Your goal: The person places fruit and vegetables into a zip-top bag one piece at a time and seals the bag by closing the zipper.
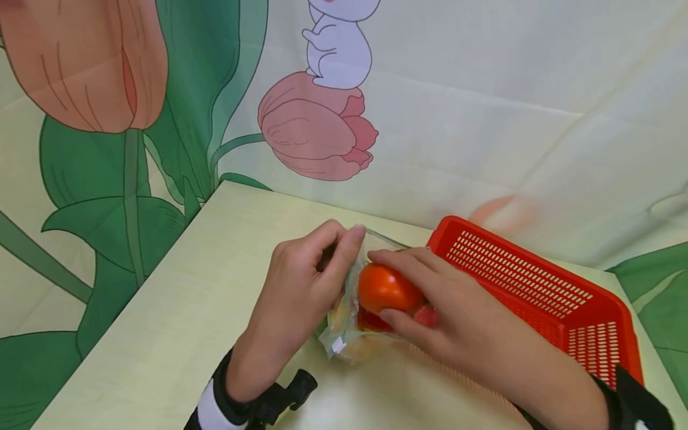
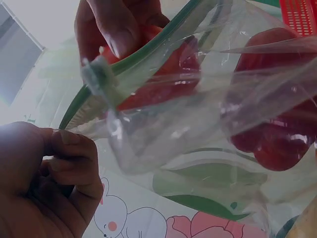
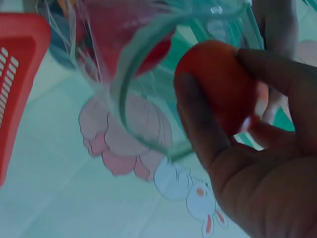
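Note:
A round orange-red tomato [image 1: 390, 289] is in my right hand [image 1: 457, 292], gripped between thumb and fingers at the mouth of a clear zip bag [image 1: 352, 349]. My left hand [image 1: 301, 286] pinches the bag's top edge between thumb and fingertips. The green zip strip [image 3: 130, 74] curves apart, so the mouth gapes beside the tomato. A pale slider [image 2: 99, 77] sits on the strip in the left wrist view. Through the plastic shows a glossy dark red, lobed bell pepper [image 2: 280, 144]. Part of the bag is hidden behind my right hand in the head view.
To the right stands a red slotted plastic basket [image 1: 537, 258], close to my right forearm. The pale table [image 1: 161, 328] ends at the back against a hanging cloth [image 1: 484, 107] printed with tulips and a white rabbit. Black straps with cameras circle both wrists.

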`<state>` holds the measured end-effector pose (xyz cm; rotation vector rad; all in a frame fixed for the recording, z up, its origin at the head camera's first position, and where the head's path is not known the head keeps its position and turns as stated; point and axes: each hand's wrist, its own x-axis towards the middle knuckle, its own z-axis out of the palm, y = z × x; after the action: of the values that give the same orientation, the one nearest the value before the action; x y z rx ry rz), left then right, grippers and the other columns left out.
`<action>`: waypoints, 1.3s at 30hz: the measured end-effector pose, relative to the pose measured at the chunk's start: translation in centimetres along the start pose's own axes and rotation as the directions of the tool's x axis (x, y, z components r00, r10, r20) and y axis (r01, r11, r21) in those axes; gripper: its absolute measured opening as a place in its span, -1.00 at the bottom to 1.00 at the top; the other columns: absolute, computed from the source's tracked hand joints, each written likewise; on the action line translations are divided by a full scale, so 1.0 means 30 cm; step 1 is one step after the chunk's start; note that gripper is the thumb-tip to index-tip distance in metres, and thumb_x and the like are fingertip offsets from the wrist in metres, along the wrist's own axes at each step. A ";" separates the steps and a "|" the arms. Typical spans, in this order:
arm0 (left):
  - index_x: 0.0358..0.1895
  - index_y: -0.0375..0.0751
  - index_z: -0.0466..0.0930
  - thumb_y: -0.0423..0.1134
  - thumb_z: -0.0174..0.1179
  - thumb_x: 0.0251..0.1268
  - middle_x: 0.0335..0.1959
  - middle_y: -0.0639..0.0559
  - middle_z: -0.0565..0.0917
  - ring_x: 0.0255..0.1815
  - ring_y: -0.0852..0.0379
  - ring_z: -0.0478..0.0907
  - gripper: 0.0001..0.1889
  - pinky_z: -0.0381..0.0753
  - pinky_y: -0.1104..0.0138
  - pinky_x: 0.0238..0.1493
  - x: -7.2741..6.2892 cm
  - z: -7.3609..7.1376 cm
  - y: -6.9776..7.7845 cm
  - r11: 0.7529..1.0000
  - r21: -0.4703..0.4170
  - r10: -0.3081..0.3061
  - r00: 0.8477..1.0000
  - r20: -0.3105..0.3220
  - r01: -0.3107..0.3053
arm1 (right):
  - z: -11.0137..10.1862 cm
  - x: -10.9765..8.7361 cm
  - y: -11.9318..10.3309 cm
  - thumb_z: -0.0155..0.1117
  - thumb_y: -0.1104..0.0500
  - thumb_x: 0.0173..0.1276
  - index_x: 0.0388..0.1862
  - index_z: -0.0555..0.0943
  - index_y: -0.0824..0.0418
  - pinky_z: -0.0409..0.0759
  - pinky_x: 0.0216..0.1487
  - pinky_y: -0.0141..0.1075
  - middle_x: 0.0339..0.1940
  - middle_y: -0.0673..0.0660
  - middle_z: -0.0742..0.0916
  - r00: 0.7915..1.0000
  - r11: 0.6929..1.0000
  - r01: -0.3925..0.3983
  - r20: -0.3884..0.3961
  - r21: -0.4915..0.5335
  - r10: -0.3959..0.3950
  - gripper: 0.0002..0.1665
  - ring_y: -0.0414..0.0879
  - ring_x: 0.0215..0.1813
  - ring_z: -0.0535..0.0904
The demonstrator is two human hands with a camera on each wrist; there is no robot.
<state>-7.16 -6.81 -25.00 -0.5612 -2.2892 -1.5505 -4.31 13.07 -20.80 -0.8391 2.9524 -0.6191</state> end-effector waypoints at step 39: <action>-0.49 0.02 0.40 0.03 0.02 0.40 -0.81 0.19 0.31 -0.81 0.30 0.32 -0.71 0.35 0.39 -0.68 0.001 -0.012 -0.004 0.999 -0.019 -0.040 0.999 -0.003 0.040 | 0.109 -0.151 0.522 0.50 -0.12 -0.02 0.21 0.40 -0.31 0.63 -0.11 -0.35 0.10 -0.20 0.48 0.924 0.973 -0.225 0.306 -0.052 0.230 -0.23 -0.16 0.16 0.42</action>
<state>-7.22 -7.19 -24.95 -0.5201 -2.2989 -1.5920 -7.94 26.35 -30.12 -0.5226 2.7125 -0.4072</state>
